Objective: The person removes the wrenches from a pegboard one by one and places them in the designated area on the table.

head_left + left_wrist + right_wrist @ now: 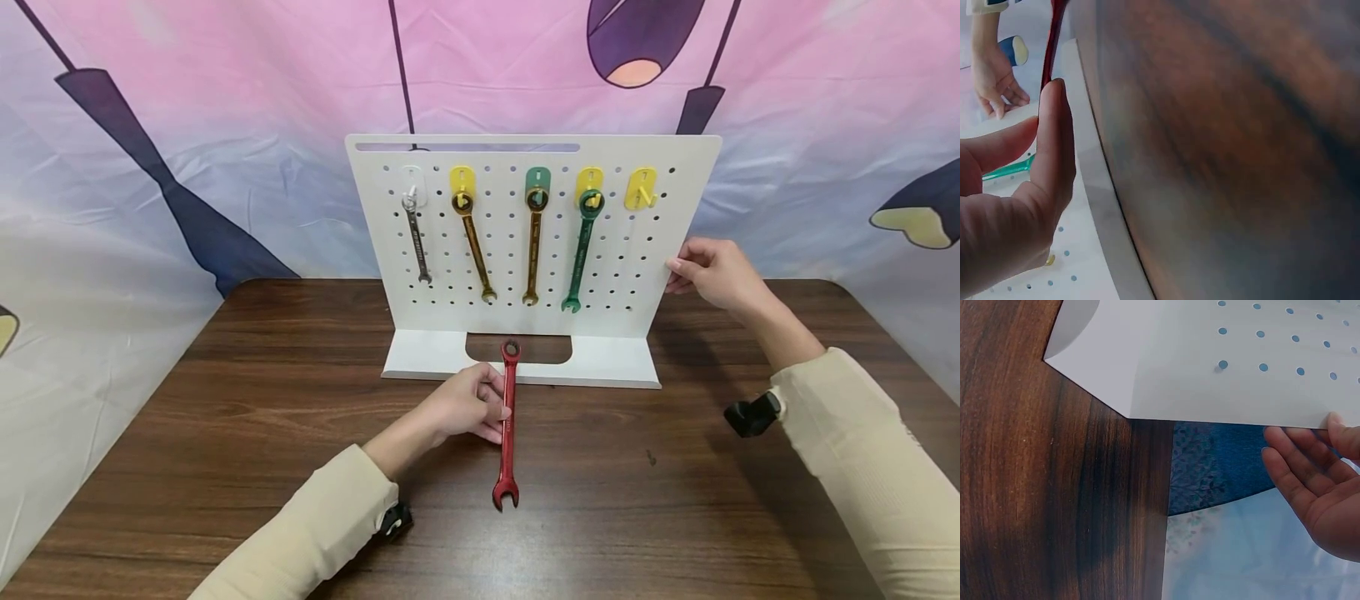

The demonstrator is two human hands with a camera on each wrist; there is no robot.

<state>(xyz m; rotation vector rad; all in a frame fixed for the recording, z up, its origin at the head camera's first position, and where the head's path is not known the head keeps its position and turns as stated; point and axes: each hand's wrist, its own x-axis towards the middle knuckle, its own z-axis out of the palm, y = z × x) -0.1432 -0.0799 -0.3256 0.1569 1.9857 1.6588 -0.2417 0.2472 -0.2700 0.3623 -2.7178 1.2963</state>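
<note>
Between thumb and fingers, my left hand [468,404] pinches a red combination wrench [507,433] by its shank, in front of the white pegboard [607,275]. The ring end points toward the board and the open jaw end toward me. My right hand [716,271] grips the board's right edge; in the right wrist view its thumb [1341,434] lies on the front face and the fingers reach behind. On the board's hooks hang a small silver wrench [417,242], two bronze wrenches [475,250] and a green wrench [581,254]. The yellow hook [641,192] at far right is bare.
The pegboard stands on a white base [427,357] with a cutout, toward the back of a dark wooden table [247,417]. A patterned cloth [262,125] hangs behind the table. Black wrist cameras [752,414] sit at both sleeves.
</note>
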